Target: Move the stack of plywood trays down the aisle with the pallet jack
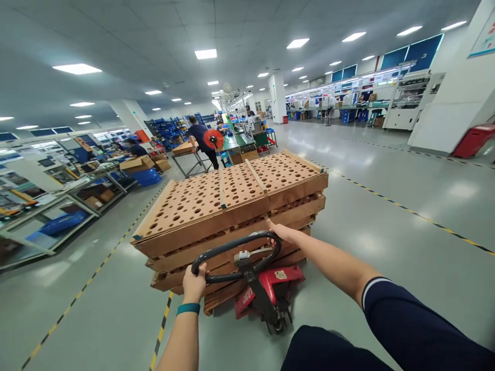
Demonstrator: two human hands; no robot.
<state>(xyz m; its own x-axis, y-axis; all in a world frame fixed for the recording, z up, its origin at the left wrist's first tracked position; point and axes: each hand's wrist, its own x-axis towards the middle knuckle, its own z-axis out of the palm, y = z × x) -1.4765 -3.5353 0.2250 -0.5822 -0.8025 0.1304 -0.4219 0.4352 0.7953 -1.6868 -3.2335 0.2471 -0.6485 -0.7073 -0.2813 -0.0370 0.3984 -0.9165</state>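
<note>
A red pallet jack point(266, 291) carries a stack of wooden perforated pallets point(232, 206) in front of me. My left hand point(194, 282) is closed around the left side of the jack's black loop handle point(235, 252); a teal band sits on that wrist. My right hand point(284, 233) rests on the handle's right end with fingers stretched toward the pallets, and whether it grips is hard to tell. My right arm has a dark sleeve with a white cuff.
The grey factory floor has yellow-black tape lines point(406, 208). Workbenches with blue bins point(62, 221) and cardboard boxes line the left. A person in dark clothes point(201, 141) stands ahead by a table point(189, 154). A white pillar point(452, 98) and red bin point(474, 140) are right.
</note>
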